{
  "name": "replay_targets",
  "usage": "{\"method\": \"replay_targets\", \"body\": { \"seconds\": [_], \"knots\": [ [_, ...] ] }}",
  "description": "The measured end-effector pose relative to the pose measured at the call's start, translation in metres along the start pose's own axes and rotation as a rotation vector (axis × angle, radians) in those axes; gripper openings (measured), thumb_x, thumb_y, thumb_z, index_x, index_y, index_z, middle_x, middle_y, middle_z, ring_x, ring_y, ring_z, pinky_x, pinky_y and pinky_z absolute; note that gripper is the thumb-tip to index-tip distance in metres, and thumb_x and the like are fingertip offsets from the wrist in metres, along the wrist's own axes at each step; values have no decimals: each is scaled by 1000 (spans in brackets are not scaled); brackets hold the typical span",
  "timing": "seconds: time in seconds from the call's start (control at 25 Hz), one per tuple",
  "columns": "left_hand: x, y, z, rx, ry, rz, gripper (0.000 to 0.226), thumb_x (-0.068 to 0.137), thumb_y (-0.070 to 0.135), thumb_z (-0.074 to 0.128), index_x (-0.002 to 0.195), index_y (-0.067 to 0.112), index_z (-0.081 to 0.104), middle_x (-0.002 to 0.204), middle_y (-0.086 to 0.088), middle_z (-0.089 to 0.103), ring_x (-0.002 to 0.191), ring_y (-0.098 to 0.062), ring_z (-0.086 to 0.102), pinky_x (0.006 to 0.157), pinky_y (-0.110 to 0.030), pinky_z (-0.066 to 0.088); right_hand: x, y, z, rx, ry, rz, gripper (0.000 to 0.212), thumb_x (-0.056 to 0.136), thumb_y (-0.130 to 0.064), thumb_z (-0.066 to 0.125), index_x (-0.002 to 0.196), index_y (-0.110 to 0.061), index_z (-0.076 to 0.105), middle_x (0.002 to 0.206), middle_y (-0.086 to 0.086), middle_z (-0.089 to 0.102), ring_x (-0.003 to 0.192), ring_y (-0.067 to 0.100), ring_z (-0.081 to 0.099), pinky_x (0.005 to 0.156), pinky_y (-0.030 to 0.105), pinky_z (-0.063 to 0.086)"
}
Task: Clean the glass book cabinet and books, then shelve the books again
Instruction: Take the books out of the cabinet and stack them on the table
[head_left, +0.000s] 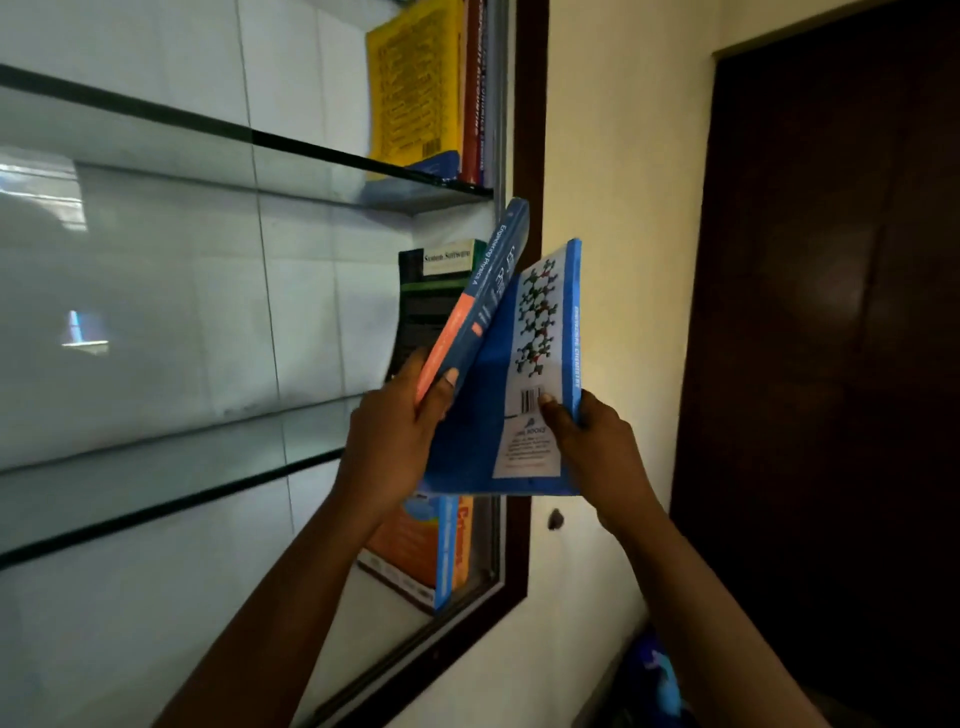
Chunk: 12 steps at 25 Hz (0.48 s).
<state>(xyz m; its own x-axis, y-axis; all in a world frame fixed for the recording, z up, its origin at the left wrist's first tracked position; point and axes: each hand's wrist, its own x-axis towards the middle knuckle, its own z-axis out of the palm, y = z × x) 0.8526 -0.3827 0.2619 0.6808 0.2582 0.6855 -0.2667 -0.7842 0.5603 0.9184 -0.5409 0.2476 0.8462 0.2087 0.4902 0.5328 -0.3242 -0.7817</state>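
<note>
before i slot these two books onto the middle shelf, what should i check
1. Left hand grips physics book: ok.
2. Right hand pinches chemistry book: ok.
3. Free room on glass shelf left of System Software book: ok.
4. System Software book stands steady: cannot tell, its base is hidden.
5. Held books wiped clean: cannot tell.

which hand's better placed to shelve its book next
Left, likely: the left hand grips the physics book tilted beside the System Software book, while the right hand holds the chemistry book out over the frame.
</note>
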Motion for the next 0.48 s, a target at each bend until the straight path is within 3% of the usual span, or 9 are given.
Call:
{"method": "replay_targets", "body": {
  "seconds": [0.16,0.32,0.48],
  "knots": [
    [-84,28,-8,16,12,-155,39,97,32,40,133,19,47,112,-7,65,88,-13,59,72,-20,42,-75,25,-25,-37,-128,91,32,95,-34,47,95,-3,53,99,13,63,82,25,66,64,33,57],
    [-193,46,-3,-19,76,-409,33,98,25,43,130,20,50,103,1,61,76,-2,55,66,-9,40,-163,61,-35,-91,-358,128,26,95,-36,46,98,-10,49,109,14,63,81,20,64,54,15,51],
    [-312,60,-6,23,113,-587,28,97,27,45,123,21,56,106,-1,67,92,-17,64,76,-24,46,-253,77,-34,-102,-606,117,33,96,-34,45,117,-10,51,112,11,63,86,19,64,65,17,52]
  ]
}}
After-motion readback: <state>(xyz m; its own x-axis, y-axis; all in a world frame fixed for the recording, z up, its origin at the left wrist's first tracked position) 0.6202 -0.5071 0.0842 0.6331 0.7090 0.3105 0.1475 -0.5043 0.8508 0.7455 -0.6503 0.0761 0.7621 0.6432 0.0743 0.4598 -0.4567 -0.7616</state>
